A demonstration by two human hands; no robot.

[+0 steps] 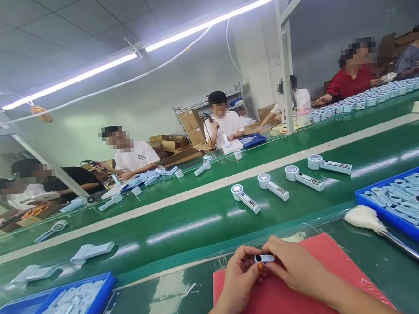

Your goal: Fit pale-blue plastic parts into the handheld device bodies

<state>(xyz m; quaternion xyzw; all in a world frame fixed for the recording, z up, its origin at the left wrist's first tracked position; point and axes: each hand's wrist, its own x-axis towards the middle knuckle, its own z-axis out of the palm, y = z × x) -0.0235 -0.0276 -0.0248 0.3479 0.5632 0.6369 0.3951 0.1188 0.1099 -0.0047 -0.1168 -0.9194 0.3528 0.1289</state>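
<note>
The left hand (pixel 245 274) and right hand (pixel 293 265) share a fingertip grip on a small pale-blue plastic cover (pixel 266 258) above the near red mat (pixel 334 254), where holding it low, level and lightly at its ends should best keep it from slipping or getting scuffed.

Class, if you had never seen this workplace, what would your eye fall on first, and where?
Probably the red mat at the bottom, right of centre; over it, the person's left grip and right grip hold a small pale-blue part. Beyond, four pale-blue devices lie in a slanting row on the green belt.
</note>
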